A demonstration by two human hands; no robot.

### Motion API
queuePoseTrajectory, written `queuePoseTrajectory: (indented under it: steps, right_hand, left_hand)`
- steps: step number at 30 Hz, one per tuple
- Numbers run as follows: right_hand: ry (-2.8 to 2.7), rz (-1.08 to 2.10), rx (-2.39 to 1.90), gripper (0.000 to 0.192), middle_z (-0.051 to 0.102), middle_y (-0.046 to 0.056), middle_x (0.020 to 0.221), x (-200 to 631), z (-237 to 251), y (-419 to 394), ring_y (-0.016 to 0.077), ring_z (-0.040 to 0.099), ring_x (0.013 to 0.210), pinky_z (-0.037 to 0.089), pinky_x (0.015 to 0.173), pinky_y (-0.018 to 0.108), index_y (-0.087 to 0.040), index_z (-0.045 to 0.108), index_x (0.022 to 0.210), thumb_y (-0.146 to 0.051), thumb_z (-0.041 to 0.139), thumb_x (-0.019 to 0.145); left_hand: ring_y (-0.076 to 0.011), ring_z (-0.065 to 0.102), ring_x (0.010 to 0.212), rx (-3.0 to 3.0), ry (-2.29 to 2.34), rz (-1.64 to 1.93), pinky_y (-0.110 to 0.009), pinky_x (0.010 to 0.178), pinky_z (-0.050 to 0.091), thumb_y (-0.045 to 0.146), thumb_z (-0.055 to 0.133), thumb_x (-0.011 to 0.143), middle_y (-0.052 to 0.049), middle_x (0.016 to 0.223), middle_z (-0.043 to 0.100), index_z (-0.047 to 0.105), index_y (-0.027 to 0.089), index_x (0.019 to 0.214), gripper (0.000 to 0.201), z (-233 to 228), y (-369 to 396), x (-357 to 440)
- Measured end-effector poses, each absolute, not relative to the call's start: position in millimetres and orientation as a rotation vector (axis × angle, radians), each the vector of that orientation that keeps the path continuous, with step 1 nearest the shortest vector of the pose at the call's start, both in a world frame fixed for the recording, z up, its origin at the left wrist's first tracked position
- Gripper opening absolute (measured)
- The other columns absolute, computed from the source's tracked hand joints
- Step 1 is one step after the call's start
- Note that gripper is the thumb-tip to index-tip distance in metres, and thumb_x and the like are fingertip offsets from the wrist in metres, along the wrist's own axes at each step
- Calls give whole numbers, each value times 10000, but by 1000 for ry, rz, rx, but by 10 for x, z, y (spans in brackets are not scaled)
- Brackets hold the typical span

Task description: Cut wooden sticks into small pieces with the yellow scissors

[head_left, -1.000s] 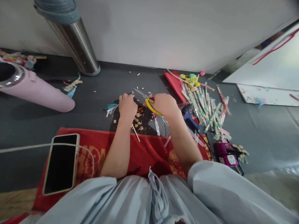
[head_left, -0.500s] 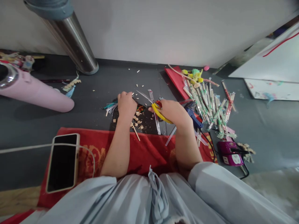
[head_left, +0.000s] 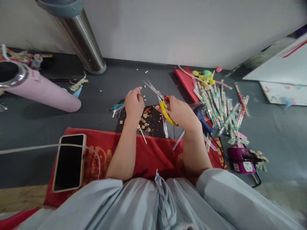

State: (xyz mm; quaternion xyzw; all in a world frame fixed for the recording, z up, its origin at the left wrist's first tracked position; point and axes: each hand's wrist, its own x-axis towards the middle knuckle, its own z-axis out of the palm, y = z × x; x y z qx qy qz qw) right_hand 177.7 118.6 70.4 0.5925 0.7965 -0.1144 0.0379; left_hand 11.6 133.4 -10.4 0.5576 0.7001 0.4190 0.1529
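My right hand point(head_left: 181, 111) grips a pair of scissors point(head_left: 166, 111) with yellow handles. Their metal blades stand slightly apart and point away from me, up and to the left. My left hand point(head_left: 134, 103) is closed in a pinch left of the blades; what its fingertips hold is too small to make out. Under and beside it is a tassel of white and teal strands point(head_left: 118, 109), partly covered by the hand. Small wooden chips point(head_left: 145, 120) and a thin wooden stick point(head_left: 142, 134) lie on a dark mat point(head_left: 155, 126) between my hands.
Wrapped sticks point(head_left: 223, 108) are heaped at the right, near a blue glue gun point(head_left: 203, 122) and a purple box point(head_left: 241, 159). A pink bottle point(head_left: 55, 94) and a steel flask point(head_left: 90, 44) stand left. A phone point(head_left: 69, 163) lies on the red cloth point(head_left: 153, 156).
My left hand has lifted slightly off the tassel, its fingertips turned upward. The scissors have tilted more upright and their blades have parted a little. The whole view has shifted slightly.
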Motion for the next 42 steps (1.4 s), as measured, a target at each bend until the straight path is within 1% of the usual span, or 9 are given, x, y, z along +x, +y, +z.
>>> queuePoseTrajectory:
  steps: [3, 7, 10, 14, 19, 27, 34, 42]
  right_hand:
    - [2545, -369, 1789, 651, 650, 188, 964, 1792, 650, 1192, 292, 634, 891, 422, 711, 347, -102, 509, 1041, -690, 299, 860]
    - [2625, -392, 1752, 648, 638, 188, 989, 1787, 565, 1207, 288, 624, 906, 429, 739, 358, -104, 495, 1055, -685, 276, 868]
    - [2657, -386, 1740, 639, 631, 199, 1006, 1751, 533, 1208, 295, 614, 938, 431, 763, 372, -94, 493, 1064, -669, 288, 874]
    - [2668, -369, 1744, 625, 627, 201, 1017, 1695, 519, 1193, 294, 608, 963, 431, 786, 378, -82, 496, 1077, -641, 290, 887]
    - [2693, -372, 1756, 613, 624, 193, 1033, 1676, 502, 1190, 284, 607, 955, 428, 780, 370, -97, 494, 1070, -639, 267, 893]
    - [2649, -379, 1771, 650, 630, 192, 1007, 1696, 492, 1215, 294, 618, 924, 433, 759, 366, -93, 495, 1045, -676, 260, 878]
    - [2652, -396, 1749, 659, 628, 200, 1005, 1692, 481, 1213, 298, 613, 939, 434, 771, 379, -102, 491, 1027, -693, 246, 870]
    - [2651, -408, 1737, 681, 633, 202, 1006, 1695, 482, 1218, 298, 618, 929, 431, 741, 360, -97, 494, 1027, -701, 222, 869]
  left_hand:
    - [-160, 622, 893, 1499, 1811, 1492, -316, 876, 472, 256, 390, 919, -68, 942, 674, 617, 171, 998, 255, -145, 1363, 119]
    - [-124, 600, 702, 1453, 1656, 1649, -274, 727, 480, 407, 393, 931, -24, 782, 646, 610, 202, 884, 303, -126, 1362, 153]
    - [-116, 571, 661, 1474, 1602, 1709, -269, 688, 467, 451, 397, 924, -4, 705, 598, 603, 204, 844, 332, -126, 1358, 166]
    - [-116, 561, 690, 1548, 1564, 1719, -270, 677, 465, 418, 445, 911, -12, 751, 588, 585, 191, 794, 291, -149, 1357, 155]
    - [-129, 561, 737, 1653, 1569, 1688, -287, 707, 465, 352, 468, 904, -18, 776, 579, 587, 194, 837, 208, -154, 1347, 148]
    - [-147, 548, 754, 1817, 1604, 1612, -294, 696, 455, 343, 439, 913, -30, 749, 557, 564, 194, 802, 224, -117, 1326, 157]
    - [-150, 545, 740, 1840, 1621, 1577, -301, 695, 452, 295, 460, 901, -25, 719, 534, 521, 191, 722, 217, -125, 1336, 150]
    - [-137, 506, 676, 1877, 1631, 1560, -282, 636, 413, 238, 458, 882, -13, 674, 507, 487, 194, 675, 214, -95, 1326, 158]
